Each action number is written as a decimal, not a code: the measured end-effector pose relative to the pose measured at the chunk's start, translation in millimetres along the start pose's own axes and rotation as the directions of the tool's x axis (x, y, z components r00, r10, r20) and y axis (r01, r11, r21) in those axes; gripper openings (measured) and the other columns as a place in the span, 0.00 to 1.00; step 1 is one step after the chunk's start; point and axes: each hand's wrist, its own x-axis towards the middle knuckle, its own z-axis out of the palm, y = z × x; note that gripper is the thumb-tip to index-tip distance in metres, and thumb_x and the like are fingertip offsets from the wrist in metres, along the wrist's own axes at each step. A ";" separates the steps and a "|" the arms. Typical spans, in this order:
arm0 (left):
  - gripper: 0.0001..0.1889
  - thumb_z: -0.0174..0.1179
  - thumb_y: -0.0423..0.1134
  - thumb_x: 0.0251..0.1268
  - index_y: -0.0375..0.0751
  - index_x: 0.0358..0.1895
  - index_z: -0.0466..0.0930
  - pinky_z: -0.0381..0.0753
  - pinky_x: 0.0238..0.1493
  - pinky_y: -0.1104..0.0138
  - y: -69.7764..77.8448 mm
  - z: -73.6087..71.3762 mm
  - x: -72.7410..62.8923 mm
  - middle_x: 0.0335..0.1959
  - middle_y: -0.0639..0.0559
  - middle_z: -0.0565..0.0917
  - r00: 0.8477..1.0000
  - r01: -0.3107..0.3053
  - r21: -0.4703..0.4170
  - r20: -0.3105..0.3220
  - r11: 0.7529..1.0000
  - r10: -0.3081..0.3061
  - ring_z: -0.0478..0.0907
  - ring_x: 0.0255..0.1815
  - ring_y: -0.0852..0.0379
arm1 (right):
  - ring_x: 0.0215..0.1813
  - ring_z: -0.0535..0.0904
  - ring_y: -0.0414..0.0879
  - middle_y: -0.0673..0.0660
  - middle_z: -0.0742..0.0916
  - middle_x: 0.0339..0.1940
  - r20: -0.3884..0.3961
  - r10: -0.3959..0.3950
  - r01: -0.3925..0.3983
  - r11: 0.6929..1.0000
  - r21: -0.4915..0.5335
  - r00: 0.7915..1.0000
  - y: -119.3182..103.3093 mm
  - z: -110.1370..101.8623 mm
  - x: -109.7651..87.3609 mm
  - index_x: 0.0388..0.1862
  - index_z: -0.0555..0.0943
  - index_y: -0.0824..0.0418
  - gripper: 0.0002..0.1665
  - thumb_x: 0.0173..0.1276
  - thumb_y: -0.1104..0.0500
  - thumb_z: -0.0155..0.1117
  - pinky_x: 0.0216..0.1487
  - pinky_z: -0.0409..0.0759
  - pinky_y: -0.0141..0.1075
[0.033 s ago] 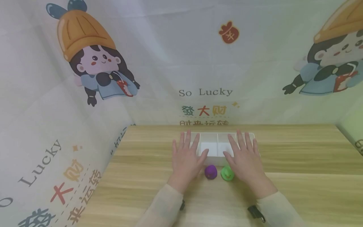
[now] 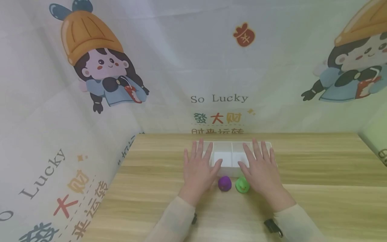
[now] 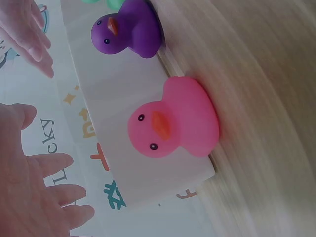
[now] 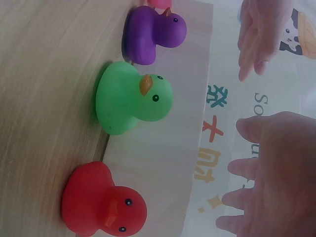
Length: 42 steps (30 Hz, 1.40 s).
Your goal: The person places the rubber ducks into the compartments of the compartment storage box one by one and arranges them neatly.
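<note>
Both hands hover palm down over a white divided box, fingers straight and spread, holding nothing. My left hand covers the box's left end, my right hand its right end. Along the front of the box stand rubber ducks: a purple duck and a green duck show between the hands in the head view. The left wrist view has a pink duck beside the purple one. In the right wrist view a red duck stands beyond the green one. The hands hide the pink and red ducks from the head view.
The box stands near the back edge of a wooden table. Behind it and to the left hangs a printed cloth. A black strap end hangs by the right sleeve.
</note>
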 end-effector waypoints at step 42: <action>0.20 0.53 0.37 0.61 0.44 0.57 0.69 0.59 0.59 0.58 -76.8 11.7 -10.7 0.61 0.57 0.64 0.998 -0.061 -0.520 -0.042 0.852 0.046 0.58 0.61 0.56 | 0.46 0.71 0.47 0.49 0.80 0.43 -0.247 -0.124 0.190 0.946 0.264 0.961 29.5 -20.2 -42.4 0.41 0.79 0.54 0.15 0.53 0.55 0.64 0.46 0.69 0.41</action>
